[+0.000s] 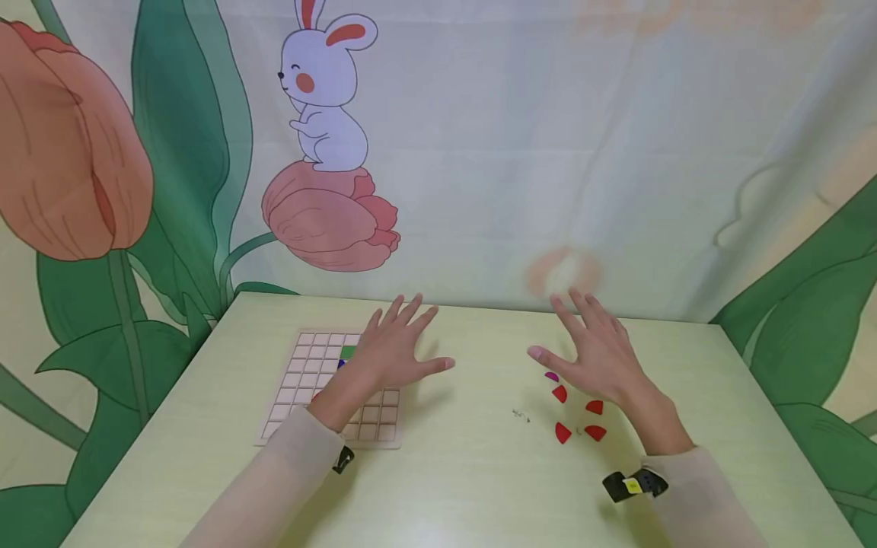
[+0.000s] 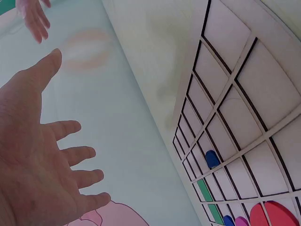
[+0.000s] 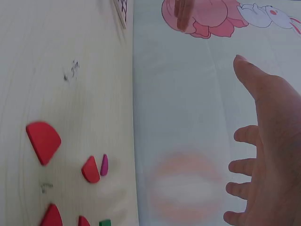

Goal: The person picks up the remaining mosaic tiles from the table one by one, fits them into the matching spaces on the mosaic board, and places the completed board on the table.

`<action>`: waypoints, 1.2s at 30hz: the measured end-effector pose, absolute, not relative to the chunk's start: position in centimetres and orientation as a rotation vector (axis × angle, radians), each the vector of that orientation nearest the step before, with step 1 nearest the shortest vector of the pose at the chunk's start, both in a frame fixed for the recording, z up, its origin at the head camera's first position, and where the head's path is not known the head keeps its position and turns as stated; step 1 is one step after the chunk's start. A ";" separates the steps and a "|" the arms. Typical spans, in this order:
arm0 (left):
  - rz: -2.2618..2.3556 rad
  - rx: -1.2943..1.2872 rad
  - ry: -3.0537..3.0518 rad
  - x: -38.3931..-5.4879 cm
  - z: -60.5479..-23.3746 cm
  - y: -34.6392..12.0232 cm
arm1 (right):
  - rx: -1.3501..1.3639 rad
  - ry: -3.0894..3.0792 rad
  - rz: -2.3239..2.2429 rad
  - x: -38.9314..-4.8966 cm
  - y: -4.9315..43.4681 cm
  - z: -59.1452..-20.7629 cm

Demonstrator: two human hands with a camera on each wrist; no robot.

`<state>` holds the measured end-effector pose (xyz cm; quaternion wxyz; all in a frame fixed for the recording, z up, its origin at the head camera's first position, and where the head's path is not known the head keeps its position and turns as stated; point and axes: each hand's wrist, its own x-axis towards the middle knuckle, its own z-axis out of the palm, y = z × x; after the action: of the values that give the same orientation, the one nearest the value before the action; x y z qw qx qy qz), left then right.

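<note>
My left hand (image 1: pixel 389 356) hovers over a pale gridded board (image 1: pixel 294 396), its fingers spread and holding nothing. In the left wrist view, green pieces (image 2: pixel 205 192), a blue piece (image 2: pixel 212 159) and red pieces (image 2: pixel 280 215) sit in some board squares; the hand and forearm hide part of the board in the head view. Fingers spread and also holding nothing, my right hand (image 1: pixel 603 358) is raised over the table's right side. Nearest to it lie a purple piece (image 1: pixel 551 376) and several red wedge-shaped pieces (image 1: pixel 595 433). The right wrist view also shows a green piece (image 3: pixel 105 222).
Small dark marks (image 1: pixel 522 415) show on the pale tabletop (image 1: pixel 466 472) between board and loose pieces. Behind the table's far edge hangs a curtain (image 1: pixel 479 152) printed with a rabbit and flowers. Each wrist wears a black strap (image 1: pixel 633 485).
</note>
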<state>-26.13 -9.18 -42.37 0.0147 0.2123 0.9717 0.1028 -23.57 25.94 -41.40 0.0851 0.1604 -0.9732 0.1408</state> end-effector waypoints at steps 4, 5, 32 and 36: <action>0.315 0.654 3.027 -26.2 -42.2 -9.7 | 0.519 -2.907 0.498 -23.9 24.9 -41.9; 0.320 0.650 3.027 -26.2 -42.1 -10.0 | 0.531 -2.907 0.512 -24.0 24.5 -42.1; 0.412 0.517 2.869 -24.2 -45.0 -26.1 | 0.953 -3.008 0.445 -24.1 8.4 -49.0; 0.405 0.517 2.851 -23.5 -45.4 -27.5 | 1.017 -3.028 0.361 -23.7 6.9 -50.0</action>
<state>-23.48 -27.50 -45.43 0.1078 0.1756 0.9688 0.1375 -23.65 6.86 -50.04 -0.0364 0.3161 -0.9414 0.1124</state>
